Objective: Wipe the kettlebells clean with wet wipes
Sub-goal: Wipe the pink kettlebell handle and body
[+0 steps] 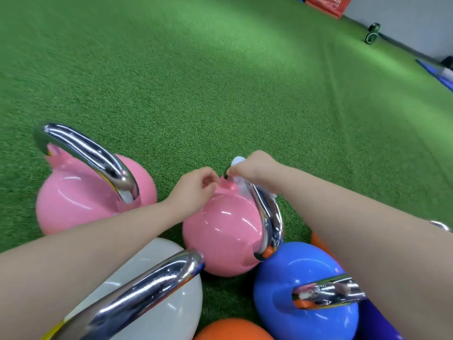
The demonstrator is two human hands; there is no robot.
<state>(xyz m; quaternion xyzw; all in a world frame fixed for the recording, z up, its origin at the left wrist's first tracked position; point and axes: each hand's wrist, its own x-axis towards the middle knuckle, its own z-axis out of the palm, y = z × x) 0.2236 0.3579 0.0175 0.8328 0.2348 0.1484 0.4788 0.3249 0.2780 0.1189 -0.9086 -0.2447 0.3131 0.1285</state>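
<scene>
A small pink kettlebell (220, 236) with a chrome handle (268, 217) stands on the turf in the middle. My right hand (255, 168) grips a white wet wipe (241, 185) wrapped round the far end of that handle. My left hand (196, 190) rests on the far side of the pink body, fingers curled near the handle's base; whether it pinches anything is unclear. A larger pink kettlebell (83, 197) stands to the left, a white one (159, 290) under my left forearm, a blue one (304, 288) under my right forearm.
Orange kettlebells show at the bottom (232, 330) and behind the blue one (318, 241). Green turf (220, 94) stretches ahead. A red box (326, 6), a small wheeled roller (372, 33) and blue mats (436, 72) lie by the far right wall.
</scene>
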